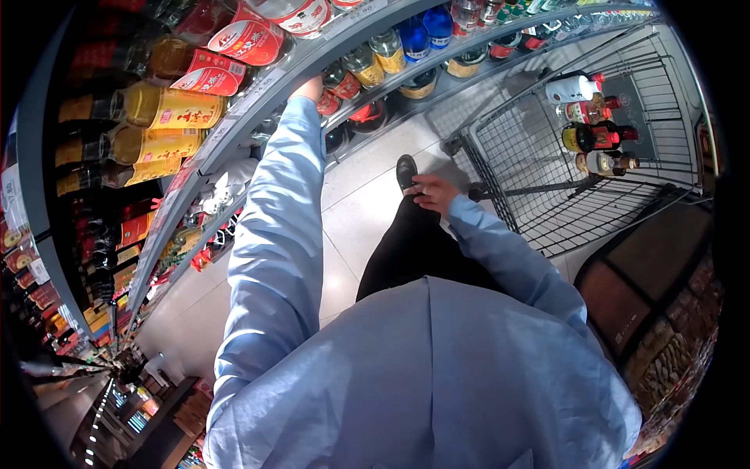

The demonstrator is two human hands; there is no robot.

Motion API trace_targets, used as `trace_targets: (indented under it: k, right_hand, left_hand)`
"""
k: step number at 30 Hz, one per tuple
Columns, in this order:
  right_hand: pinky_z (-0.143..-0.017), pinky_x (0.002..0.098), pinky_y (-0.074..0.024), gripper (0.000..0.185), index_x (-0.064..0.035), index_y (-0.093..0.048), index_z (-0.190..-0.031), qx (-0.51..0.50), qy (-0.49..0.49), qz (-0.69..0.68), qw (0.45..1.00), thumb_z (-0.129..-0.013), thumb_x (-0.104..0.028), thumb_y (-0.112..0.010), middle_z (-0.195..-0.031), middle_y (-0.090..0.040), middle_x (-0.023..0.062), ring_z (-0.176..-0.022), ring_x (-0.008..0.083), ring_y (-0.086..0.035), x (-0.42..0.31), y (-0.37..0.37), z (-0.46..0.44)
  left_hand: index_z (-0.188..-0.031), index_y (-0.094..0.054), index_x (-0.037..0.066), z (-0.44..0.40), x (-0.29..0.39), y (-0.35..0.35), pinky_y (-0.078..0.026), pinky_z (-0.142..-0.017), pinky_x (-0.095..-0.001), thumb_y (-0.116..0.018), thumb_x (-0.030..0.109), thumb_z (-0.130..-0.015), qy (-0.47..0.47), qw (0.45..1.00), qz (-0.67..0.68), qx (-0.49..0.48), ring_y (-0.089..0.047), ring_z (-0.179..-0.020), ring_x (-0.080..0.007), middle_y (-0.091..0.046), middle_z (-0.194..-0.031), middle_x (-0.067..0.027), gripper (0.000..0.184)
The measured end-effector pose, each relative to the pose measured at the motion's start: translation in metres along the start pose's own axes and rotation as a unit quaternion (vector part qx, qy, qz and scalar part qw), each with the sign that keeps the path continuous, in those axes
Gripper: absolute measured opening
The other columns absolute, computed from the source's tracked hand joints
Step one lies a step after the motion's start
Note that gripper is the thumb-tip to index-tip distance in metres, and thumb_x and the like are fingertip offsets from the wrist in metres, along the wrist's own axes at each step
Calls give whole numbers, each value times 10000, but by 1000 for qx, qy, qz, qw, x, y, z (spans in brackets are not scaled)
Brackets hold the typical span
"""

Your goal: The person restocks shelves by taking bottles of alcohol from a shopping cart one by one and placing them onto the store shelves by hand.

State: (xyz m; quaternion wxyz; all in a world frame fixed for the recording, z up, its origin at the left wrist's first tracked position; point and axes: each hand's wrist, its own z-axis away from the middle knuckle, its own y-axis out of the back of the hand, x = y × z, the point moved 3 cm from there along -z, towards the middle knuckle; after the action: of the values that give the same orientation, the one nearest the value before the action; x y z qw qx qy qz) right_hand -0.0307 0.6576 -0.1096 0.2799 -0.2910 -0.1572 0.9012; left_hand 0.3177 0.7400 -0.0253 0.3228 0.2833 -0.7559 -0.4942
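My left arm stretches forward to the shelf, and my left hand point(309, 89) reaches in beneath the upper shelf's edge. Its fingers are hidden there, so what they touch does not show. Closest to it are dark bottles with red labels point(341, 81). Beside these stand bottles with yellow labels point(362, 66) and blue bottles point(414, 37). In front of my body, above the dark trousers, hangs my right hand point(434, 194), its fingers loosely bent and apart with nothing visible in them.
A wire shopping cart point(539, 195) stands at the right with several bottles point(590, 112) lying in it. The upper shelf point(312, 55) carries bottles with red and yellow labels. A dark display stand point(648, 273) is at the lower right. More stocked shelves run down the left.
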Motion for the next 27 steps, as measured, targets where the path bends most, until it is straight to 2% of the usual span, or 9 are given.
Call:
trace_targets:
  k: [5, 8, 12, 14, 16, 18, 22, 26, 27]
  right_hand:
    - [-765, 286, -419, 392, -120, -448, -1168, 13, -7, 3, 1000, -779, -86, -417, -1024, -579, 54, -823, 152, -544, 2, -2, 6]
    - [-761, 284, -422, 384, -119, -458, -1158, 21, -12, -3, 1000, -779, -78, -415, -1013, -580, 61, -815, 154, -548, -5, -8, 15]
    - [-759, 280, -425, 349, -126, -479, -1138, 0, 15, -15, 1000, -794, -94, -427, -1006, -573, 52, -828, 154, -554, -7, -11, 31]
    - [-756, 283, -428, 323, -142, -489, -1126, -18, 36, -2, 999, -804, -124, -461, -1002, -566, 20, -832, 150, -557, -9, -13, 41]
    - [-734, 275, -430, 284, -135, -513, -1090, -32, 52, 3, 998, -812, -140, -457, -961, -576, 26, -801, 132, -561, -11, -17, 56]
    - [-715, 267, -432, 254, -131, -529, -1064, -53, 69, 12, 996, -821, -149, -456, -928, -583, 26, -776, 120, -564, -11, -13, 69]
    - [-619, 219, -434, 191, -123, -557, -996, -72, 92, 34, 993, -856, -155, -432, -802, -586, 38, -670, 94, -547, -7, -10, 103]
    - [-600, 220, -437, 173, -101, -555, -979, -10, 110, 85, 990, -845, -117, -446, -800, -577, 33, -676, 90, -537, -1, 2, 113]
    - [-606, 218, -432, 168, -103, -556, -976, -2, 137, 130, 982, -842, -99, -454, -788, -571, 24, -679, 79, -519, -2, 10, 109]
  left_hand:
    - [-1038, -518, 23, 8, 3, 5, -403, -794, -421, -430, 234, -825, 54, 996, 4, -67, -516, -911, -375, -549, -993, -212, 312]
    - [-1032, -506, 18, 29, 16, 16, -406, -756, -445, -453, 260, -812, 51, 996, 68, -12, -524, -859, -391, -556, -935, -232, 330]
    - [-1090, -491, 28, 82, 50, 37, -389, -829, -395, -521, 42, -748, 140, 956, 243, 84, -481, -991, -347, -514, -1056, -220, 343]
    - [-1153, -465, 55, 126, 69, 42, -370, -869, -366, -533, 5, -727, 47, 958, 274, 77, -456, -1053, -296, -495, -1118, -179, 434]
    - [-1120, -495, 44, 184, 78, 29, -388, -850, -343, -543, 25, -741, 69, 940, 330, -40, -484, -1024, -274, -520, -1099, -146, 383]
    - [-1064, -532, 18, 229, 102, 51, -410, -781, -241, -517, 55, -816, 145, 889, 397, -175, -512, -878, -135, -557, -989, -64, 251]
    - [-993, -570, 15, 281, 138, 96, -400, -755, -201, -489, 44, -844, 242, 763, 555, -225, -496, -824, -68, -573, -874, -7, 173]
    - [-946, -588, 14, 295, 139, 123, -395, -689, -192, -499, 49, -839, 232, 772, 547, -226, -483, -748, -61, -579, -805, 4, 143]
    - [-934, -592, 20, 297, 135, 123, -395, -687, -193, -506, 60, -837, 203, 814, 497, -224, -481, -742, -62, -578, -804, 8, 136]
